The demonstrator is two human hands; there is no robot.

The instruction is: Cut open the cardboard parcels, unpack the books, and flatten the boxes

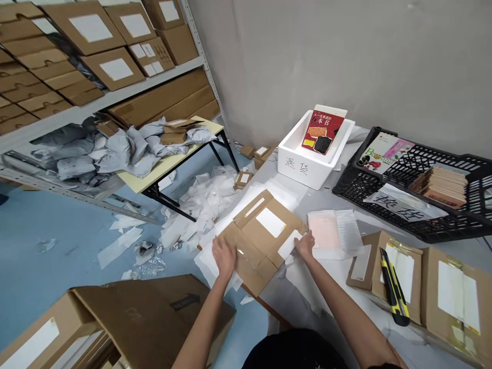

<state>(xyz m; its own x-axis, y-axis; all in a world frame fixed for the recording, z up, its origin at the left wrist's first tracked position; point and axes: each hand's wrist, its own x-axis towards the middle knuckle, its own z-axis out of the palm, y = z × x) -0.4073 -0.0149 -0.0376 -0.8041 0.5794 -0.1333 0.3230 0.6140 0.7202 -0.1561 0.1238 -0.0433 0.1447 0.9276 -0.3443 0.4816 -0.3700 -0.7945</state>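
An opened-out cardboard box point(249, 243) with white labels lies above the table's left part, over white foam sheets. My left hand point(224, 255) is closed on its left edge, the fingertips partly hidden. On the opposite edge, by a white label, my right hand point(305, 243) grips the cardboard. Just right of that hand is a flat pinkish item point(324, 231) in a white foam sleeve. A yellow and black box cutter point(395, 289) rests on taped cardboard boxes point(413, 297) at the right.
Behind stands a white foam box point(303, 169) holding a red book point(322, 132). A black crate point(384, 205) contains books. At lower left is a large open carton point(161, 312). Packing scraps point(203, 205) cover the floor near a side table point(154, 174) piled with grey parcels.
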